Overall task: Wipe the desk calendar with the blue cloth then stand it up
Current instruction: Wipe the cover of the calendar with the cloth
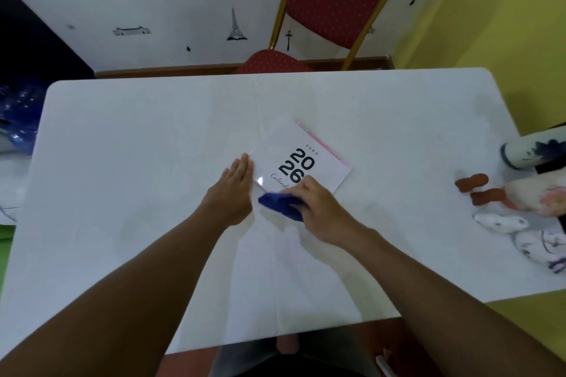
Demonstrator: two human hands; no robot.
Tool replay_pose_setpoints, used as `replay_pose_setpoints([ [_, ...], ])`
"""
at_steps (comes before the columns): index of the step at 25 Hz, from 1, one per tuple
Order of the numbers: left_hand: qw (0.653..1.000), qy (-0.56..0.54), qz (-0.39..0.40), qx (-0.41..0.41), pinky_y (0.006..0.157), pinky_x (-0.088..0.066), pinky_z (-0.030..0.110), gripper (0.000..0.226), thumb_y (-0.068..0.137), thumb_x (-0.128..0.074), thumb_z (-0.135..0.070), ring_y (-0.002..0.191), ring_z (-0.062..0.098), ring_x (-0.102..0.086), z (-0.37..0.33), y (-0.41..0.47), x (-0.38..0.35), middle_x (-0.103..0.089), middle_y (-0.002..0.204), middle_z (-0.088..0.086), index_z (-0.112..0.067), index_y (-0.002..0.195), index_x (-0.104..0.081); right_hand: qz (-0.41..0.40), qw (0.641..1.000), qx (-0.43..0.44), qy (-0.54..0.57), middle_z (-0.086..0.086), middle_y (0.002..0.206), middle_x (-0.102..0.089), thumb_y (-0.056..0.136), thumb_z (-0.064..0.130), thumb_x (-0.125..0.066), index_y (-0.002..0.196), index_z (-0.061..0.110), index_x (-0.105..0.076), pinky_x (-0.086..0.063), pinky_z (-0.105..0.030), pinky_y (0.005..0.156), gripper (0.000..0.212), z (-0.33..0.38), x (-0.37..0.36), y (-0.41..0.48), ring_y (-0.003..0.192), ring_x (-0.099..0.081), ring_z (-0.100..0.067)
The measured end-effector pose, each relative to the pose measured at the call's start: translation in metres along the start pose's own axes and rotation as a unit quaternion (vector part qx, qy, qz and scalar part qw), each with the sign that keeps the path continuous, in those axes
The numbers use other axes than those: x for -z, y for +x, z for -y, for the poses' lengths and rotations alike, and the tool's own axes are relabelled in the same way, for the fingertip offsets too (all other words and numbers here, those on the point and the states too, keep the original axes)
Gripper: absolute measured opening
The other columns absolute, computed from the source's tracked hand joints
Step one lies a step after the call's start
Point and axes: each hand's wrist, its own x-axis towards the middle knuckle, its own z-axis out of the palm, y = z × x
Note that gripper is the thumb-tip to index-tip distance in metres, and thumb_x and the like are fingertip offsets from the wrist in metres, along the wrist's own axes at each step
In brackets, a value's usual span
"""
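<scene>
Table: white, and everything I'm working with sits around its middle.
My left hand: flat and open, fingers together, holding nothing, its edge against the calendar's left edge.
Cloth: blue, bunched up, on the calendar's near corner.
Calendar: lying flat and turned at an angle, cover up showing "2026", pink strip along its far edge.
My right hand: fingers curled over the cloth, pressing it down.
Soft toys: at the right edge.

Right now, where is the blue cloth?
In the head view, the blue cloth sits under the right hand, on the near corner of the flat desk calendar, just right of the left hand.
</scene>
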Motion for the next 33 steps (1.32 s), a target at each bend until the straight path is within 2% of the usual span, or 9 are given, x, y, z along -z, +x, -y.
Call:
replay_pose_setpoints([
  [3,1.0,-0.004,0.003,0.006,0.118,0.001,0.034,0.077,0.09,-0.035,-0.002,0.148,0.021,0.012,0.001,0.001,0.0,0.016,0.161,0.008,-0.009,0.152,0.01,0.035,0.996,-0.073,0.021,0.005,0.096,-0.067,0.096,0.02,-0.065,0.106,0.022,-0.069,-0.049,-0.029,0.08,0.011,-0.001,0.027,0.041,0.089,-0.063,-0.011],
  [5,1.0,-0.011,-0.003,0.005,0.118,0.002,0.033,0.076,0.09,-0.034,-0.001,0.148,0.021,0.012,0.002,0.002,-0.001,0.016,0.161,0.008,-0.009,0.152,0.009,0.054,0.992,-0.116,0.009,0.005,0.112,-0.068,0.092,0.026,-0.073,0.124,0.026,-0.065,-0.05,-0.03,0.083,0.033,-0.01,0.037,0.064,0.105,-0.064,-0.016],
  [7,1.0,-0.016,-0.008,-0.001,0.118,0.002,0.033,0.076,0.09,-0.034,-0.001,0.148,0.021,0.012,0.003,0.002,-0.004,0.016,0.161,0.009,-0.009,0.152,0.009,-0.012,0.991,-0.115,-0.066,0.001,0.129,-0.061,0.091,0.026,-0.074,0.144,0.024,-0.051,-0.048,-0.032,0.095,0.057,-0.019,0.036,0.075,0.122,-0.056,-0.018],
  [10,1.0,-0.02,-0.009,-0.005,0.12,0.0,0.035,0.074,0.092,-0.036,-0.004,0.148,0.022,0.013,0.005,0.002,-0.005,0.016,0.161,0.009,-0.009,0.152,0.008,-0.141,0.97,0.014,-0.197,-0.009,0.142,-0.055,0.095,0.019,-0.067,0.147,0.01,-0.048,-0.046,-0.046,0.108,0.056,-0.029,0.012,0.066,0.133,-0.049,-0.027],
  [14,1.0,-0.024,-0.019,-0.002,0.118,0.001,0.033,0.075,0.093,-0.037,-0.004,0.148,0.021,0.014,0.004,0.003,-0.008,0.016,0.161,0.008,-0.009,0.152,0.009,-0.033,0.944,0.094,-0.314,-0.01,0.168,-0.024,0.107,0.034,-0.045,0.159,0.008,-0.027,-0.018,-0.045,0.127,0.061,-0.049,-0.023,0.039,0.156,-0.019,-0.027],
  [17,0.999,-0.025,-0.028,-0.007,0.118,0.001,0.033,0.075,0.093,-0.037,-0.003,0.148,0.021,0.014,0.005,0.004,-0.01,0.016,0.161,0.008,-0.009,0.152,0.009,-0.001,0.935,0.057,-0.35,-0.006,0.172,-0.008,0.11,0.044,-0.03,0.162,0.012,-0.014,-0.011,-0.046,0.128,0.063,-0.059,-0.024,0.049,0.158,-0.007,-0.024],
  [20,0.999,-0.022,-0.028,-0.01,0.12,-0.002,0.035,0.077,0.092,-0.039,-0.003,0.148,0.023,0.013,0.007,0.005,-0.011,0.016,0.162,0.009,-0.008,0.152,0.009,-0.013,0.956,-0.012,-0.292,-0.003,0.172,-0.006,0.109,0.041,-0.028,0.163,0.012,-0.009,-0.007,-0.045,0.128,0.064,-0.06,-0.013,0.081,0.158,-0.003,-0.022],
  [26,0.999,-0.026,-0.047,-0.009,0.118,0.0,0.033,0.076,0.092,-0.04,-0.003,0.149,0.024,0.011,0.003,0.004,-0.014,0.014,0.162,0.01,-0.006,0.152,0.007,-0.035,0.977,0.026,-0.211,-0.006,0.169,-0.02,0.111,0.015,-0.037,0.159,0.008,-0.026,-0.009,-0.044,0.128,0.051,-0.047,-0.017,0.116,0.157,-0.014,-0.026],
  [33,0.999,-0.012,-0.041,-0.009,0.117,0.003,0.03,0.075,0.092,-0.035,-0.003,0.148,0.022,0.012,0.005,0.005,-0.012,0.016,0.161,0.01,-0.007,0.152,0.01,0.01,0.976,0.136,-0.17,0.001,0.163,-0.038,0.105,0.006,-0.05,0.154,0.014,-0.042,-0.017,-0.038,0.128,0.051,-0.053,-0.05,0.004,0.154,-0.025,-0.015],
])
